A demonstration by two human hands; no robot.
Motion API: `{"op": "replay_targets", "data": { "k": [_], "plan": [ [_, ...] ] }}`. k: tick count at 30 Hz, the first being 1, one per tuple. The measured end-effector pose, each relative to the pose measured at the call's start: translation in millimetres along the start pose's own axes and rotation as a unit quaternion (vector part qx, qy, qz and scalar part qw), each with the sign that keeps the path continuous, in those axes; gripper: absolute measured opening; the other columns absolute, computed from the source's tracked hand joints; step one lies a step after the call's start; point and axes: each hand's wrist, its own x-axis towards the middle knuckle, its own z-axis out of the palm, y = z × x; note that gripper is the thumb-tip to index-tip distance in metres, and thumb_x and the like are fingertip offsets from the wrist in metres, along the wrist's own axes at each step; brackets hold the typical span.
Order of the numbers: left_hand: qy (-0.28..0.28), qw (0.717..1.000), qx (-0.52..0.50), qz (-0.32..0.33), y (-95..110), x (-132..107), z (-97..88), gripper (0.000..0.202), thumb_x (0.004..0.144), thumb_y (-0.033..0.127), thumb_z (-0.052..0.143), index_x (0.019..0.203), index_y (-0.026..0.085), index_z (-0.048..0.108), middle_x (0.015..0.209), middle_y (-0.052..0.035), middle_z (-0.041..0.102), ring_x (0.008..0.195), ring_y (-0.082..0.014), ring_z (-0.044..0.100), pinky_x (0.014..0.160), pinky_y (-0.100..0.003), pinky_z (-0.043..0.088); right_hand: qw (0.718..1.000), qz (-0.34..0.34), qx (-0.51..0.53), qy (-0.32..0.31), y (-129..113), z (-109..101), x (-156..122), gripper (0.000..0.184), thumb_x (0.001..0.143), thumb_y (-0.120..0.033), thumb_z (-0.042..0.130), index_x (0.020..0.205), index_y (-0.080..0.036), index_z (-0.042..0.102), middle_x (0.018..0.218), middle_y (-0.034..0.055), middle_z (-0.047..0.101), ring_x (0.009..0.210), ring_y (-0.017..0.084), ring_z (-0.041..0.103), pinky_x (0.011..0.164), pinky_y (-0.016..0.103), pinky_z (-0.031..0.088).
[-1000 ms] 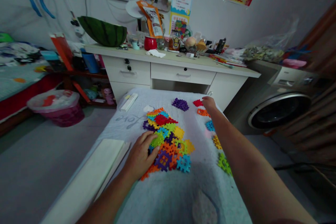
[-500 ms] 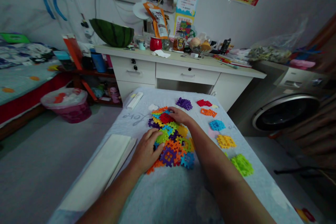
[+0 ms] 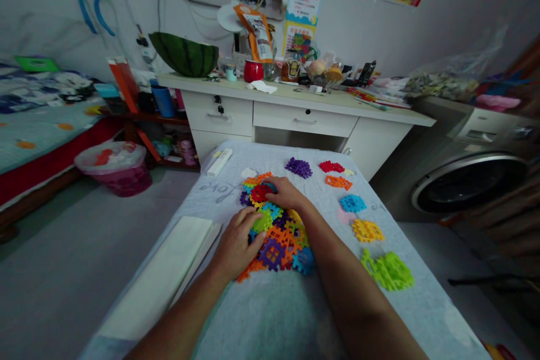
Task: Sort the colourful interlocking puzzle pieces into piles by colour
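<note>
A mixed pile of notched plastic building pieces point(image 3: 280, 236) in several colours lies on the cloth-covered table. At the pile's left edge is my left hand point(image 3: 238, 241), fingers spread, the fingertips touching a lime green piece point(image 3: 264, 221). My right hand point(image 3: 287, 193) reaches over the far end of the pile, its fingers closed on the edge of a red snowflake-like piece point(image 3: 259, 193); its fingertips are partly hidden. Along the right side lie sorted groups: purple point(image 3: 298, 167), red point(image 3: 331, 166), orange point(image 3: 338, 181), blue point(image 3: 352, 203), yellow point(image 3: 367, 230) and lime green pieces point(image 3: 388, 270).
A folded white cloth or pad point(image 3: 164, 275) lies along the table's left side, and a white box-like strip point(image 3: 220, 162) at the far left corner. Beyond stands a white desk point(image 3: 304, 121) with a watermelon half point(image 3: 185, 55). A washing machine point(image 3: 468, 163) is at right.
My right hand has shifted slightly left and nearer, and the red piece under its fingers has moved with it. My left hand stays in about the same place. The camera view has shifted slightly.
</note>
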Motion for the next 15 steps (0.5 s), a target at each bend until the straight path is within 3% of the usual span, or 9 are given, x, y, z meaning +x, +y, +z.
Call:
{"op": "replay_targets", "data": {
  "k": [3, 7, 11, 15],
  "plan": [
    [-0.001, 1.000, -0.002, -0.004, 1, 0, -1.0, 0.029, 0.087, 0.029, 0.055, 0.114, 0.021, 0.063, 0.127, -0.0097, 0.057, 0.120, -0.0256, 0.055, 0.105, -0.045, 0.046, 0.999, 0.003, -0.025, -0.022, -8, 6, 4, 0.054, 0.074, -0.014, 0.061, 0.128, -0.021, 0.060, 0.126, 0.0078, 0.065, 0.118, 0.027, 0.056, 0.104, 0.041, 0.036],
    [0.000, 1.000, -0.008, -0.008, 1, -1, -1.8, 0.030, 0.087, 0.029, 0.056, 0.114, 0.021, 0.063, 0.127, -0.0096, 0.057, 0.119, -0.0254, 0.056, 0.104, -0.045, 0.046, 0.999, -0.006, -0.037, -0.016, -12, 4, 4, 0.051, 0.073, -0.016, 0.061, 0.125, -0.017, 0.061, 0.124, 0.0110, 0.065, 0.114, 0.027, 0.057, 0.104, 0.042, 0.037],
    [-0.001, 1.000, -0.012, -0.007, 0, -1, -1.3, 0.029, 0.086, 0.028, 0.056, 0.114, 0.021, 0.063, 0.127, -0.0098, 0.057, 0.119, -0.0256, 0.056, 0.104, -0.045, 0.046, 0.999, 0.006, 0.005, 0.042, -10, -10, 0, 0.048, 0.074, -0.022, 0.066, 0.122, -0.016, 0.061, 0.119, 0.0108, 0.065, 0.110, 0.025, 0.058, 0.101, 0.040, 0.040],
    [0.000, 1.000, -0.011, -0.006, -1, -1, -0.1, 0.029, 0.087, 0.030, 0.055, 0.114, 0.021, 0.063, 0.128, -0.0103, 0.057, 0.119, -0.0258, 0.056, 0.105, -0.046, 0.046, 0.992, 0.060, 0.050, 0.102, 5, -35, -2, 0.038, 0.080, -0.030, 0.064, 0.115, -0.016, 0.061, 0.111, 0.0090, 0.067, 0.093, 0.018, 0.063, 0.085, 0.031, 0.047]
  ]
}}
